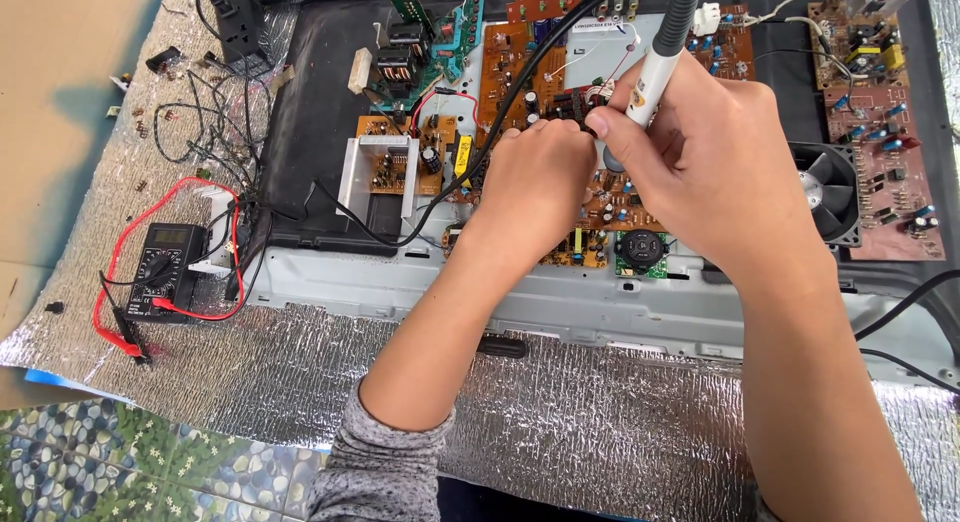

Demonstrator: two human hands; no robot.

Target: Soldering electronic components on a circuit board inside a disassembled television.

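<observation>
- One soldering iron (662, 52) is in view, white in the lower barrel and dark grey in the grip above; its long axis runs steeply from the upper edge of the frame down and slightly left, tip end pointing down at the orange circuit board (520, 72).
- The right hand (700, 157) wraps its fingers tight around the iron's white barrel, pen-fashion, above the middle of the board.
- The left hand (535, 177) is curled into a narrow pinch just beside the right hand, fingertips on a small dark part of the board; what they grip is too small to tell.
- One black cable (480, 152) arcs from the upper edge of the frame across the board toward the lower left.
- Several boards lie in the open black chassis (320, 112): the large orange one under both hands, a smaller orange one in a silver bracket (385, 167) at left, a green one (425, 42) above it, and two brownish ones (885, 157) at the right edge.
- One black cooling fan (828, 192) sits in the chassis between the right hand and the right-side boards.
- One black multimeter (165, 267) with one red and one black lead lies on the silver foil mat (600, 422), well apart to the left.
- Loose small components (150, 117) scatter on the mat near the upper left.
</observation>
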